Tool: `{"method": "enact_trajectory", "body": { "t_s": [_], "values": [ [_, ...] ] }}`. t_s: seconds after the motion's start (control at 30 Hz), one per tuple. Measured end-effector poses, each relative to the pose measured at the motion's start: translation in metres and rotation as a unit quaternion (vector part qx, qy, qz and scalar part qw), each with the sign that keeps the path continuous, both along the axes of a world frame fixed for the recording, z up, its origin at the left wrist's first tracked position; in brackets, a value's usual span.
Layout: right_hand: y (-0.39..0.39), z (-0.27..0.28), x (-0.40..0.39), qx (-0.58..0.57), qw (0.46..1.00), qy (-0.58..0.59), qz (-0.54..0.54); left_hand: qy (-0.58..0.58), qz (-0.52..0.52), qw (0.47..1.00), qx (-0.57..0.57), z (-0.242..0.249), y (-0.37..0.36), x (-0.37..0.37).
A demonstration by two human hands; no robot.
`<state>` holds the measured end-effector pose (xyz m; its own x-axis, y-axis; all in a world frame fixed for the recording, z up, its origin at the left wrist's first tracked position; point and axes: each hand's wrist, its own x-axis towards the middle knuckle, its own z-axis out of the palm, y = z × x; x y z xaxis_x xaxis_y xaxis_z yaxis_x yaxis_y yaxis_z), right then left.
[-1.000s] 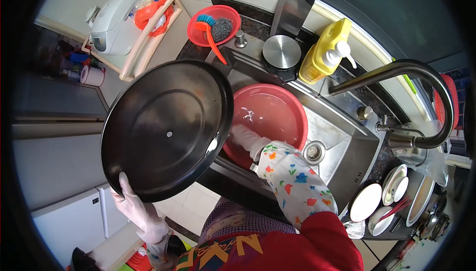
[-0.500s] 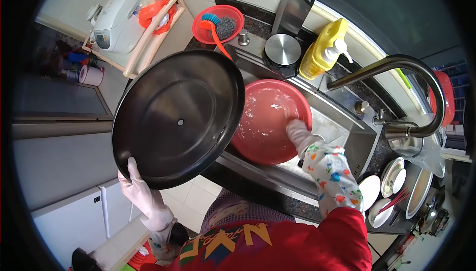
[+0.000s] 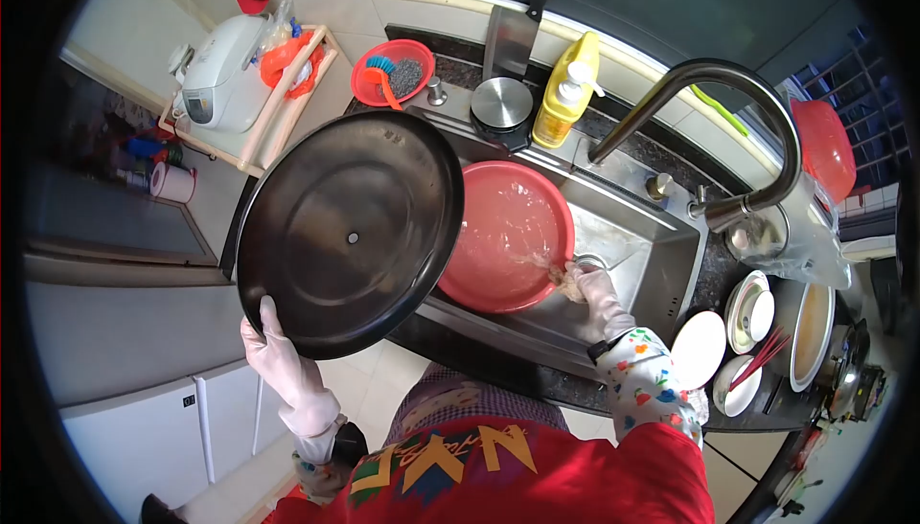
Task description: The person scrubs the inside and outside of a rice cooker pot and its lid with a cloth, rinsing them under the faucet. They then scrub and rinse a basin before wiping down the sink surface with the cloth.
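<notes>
A large dark round lid (image 3: 350, 237) with a small hole at its centre is tilted up to the left of the sink. My left hand (image 3: 286, 363), in a pale glove, grips its lower left rim, the thumb on the face towards me. My right hand (image 3: 596, 296), also gloved, is closed on a wet brownish cloth (image 3: 567, 284) at the right rim of the red basin (image 3: 508, 237). Water fills the basin, which stands in the steel sink (image 3: 661, 280). The lid overlaps the basin's left side in view.
Behind the sink are a red bowl (image 3: 393, 72) with a brush and scourer, a cleaver (image 3: 510, 42), a yellow bottle (image 3: 567, 93) and a curved faucet (image 3: 786, 131). White dishes (image 3: 698, 350) and a bowl with red chopsticks (image 3: 736, 392) stand at the right.
My right hand has come out of the basin's water to its right rim, and the cloth now shows. The lid is still held, at a slightly different tilt. The camera view has shifted.
</notes>
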<state>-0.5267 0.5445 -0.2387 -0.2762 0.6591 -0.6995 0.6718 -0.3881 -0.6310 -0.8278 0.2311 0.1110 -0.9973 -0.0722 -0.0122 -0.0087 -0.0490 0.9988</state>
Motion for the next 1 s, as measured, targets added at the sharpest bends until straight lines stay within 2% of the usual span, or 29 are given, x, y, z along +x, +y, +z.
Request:
{"method": "enact_trajectory", "body": {
  "t_s": [0.03,0.13,0.23,0.37,0.4,0.47,0.5,0.57,0.77,0.9,1.0],
  "values": [
    [0.0,0.001,0.003,0.004,1.0,0.002,-0.004,0.002,-0.004,1.0,0.004,-0.001,-0.002,0.001],
    [-0.002,-0.005,0.014,-0.114,0.983,0.099,-0.108,-0.016,-0.024,0.999,0.023,0.001,-0.002,0.008],
    [-0.01,-0.031,0.005,-0.157,0.966,0.166,-0.123,-0.01,-0.007,1.0,0.014,0.01,-0.002,0.019],
    [-0.025,-0.059,-0.028,-0.241,0.916,0.289,-0.14,0.004,0.005,1.0,0.026,0.019,-0.013,0.03],
    [-0.029,0.026,-0.033,-0.183,0.964,0.163,-0.101,0.004,0.003,0.999,0.037,0.02,-0.016,0.031],
    [-0.036,0.056,-0.036,-0.161,0.969,0.149,-0.115,0.013,0.017,0.999,0.036,0.026,-0.018,0.037],
    [-0.04,0.06,-0.037,-0.139,0.972,0.132,-0.134,0.017,0.026,0.999,0.032,0.029,-0.02,0.038],
    [-0.038,0.053,-0.03,-0.131,0.967,0.177,-0.132,0.024,0.02,0.999,0.039,0.031,-0.024,0.039],
    [-0.025,0.103,-0.008,-0.067,0.955,0.232,-0.173,0.025,0.035,0.997,0.062,0.041,-0.025,0.046],
    [-0.015,0.128,0.01,-0.047,0.949,0.269,-0.156,0.016,0.019,0.998,0.057,0.039,-0.034,0.046],
    [-0.008,0.143,0.019,-0.014,0.958,0.244,-0.149,0.02,0.051,0.996,0.067,0.044,-0.026,0.049]
  ]
}}
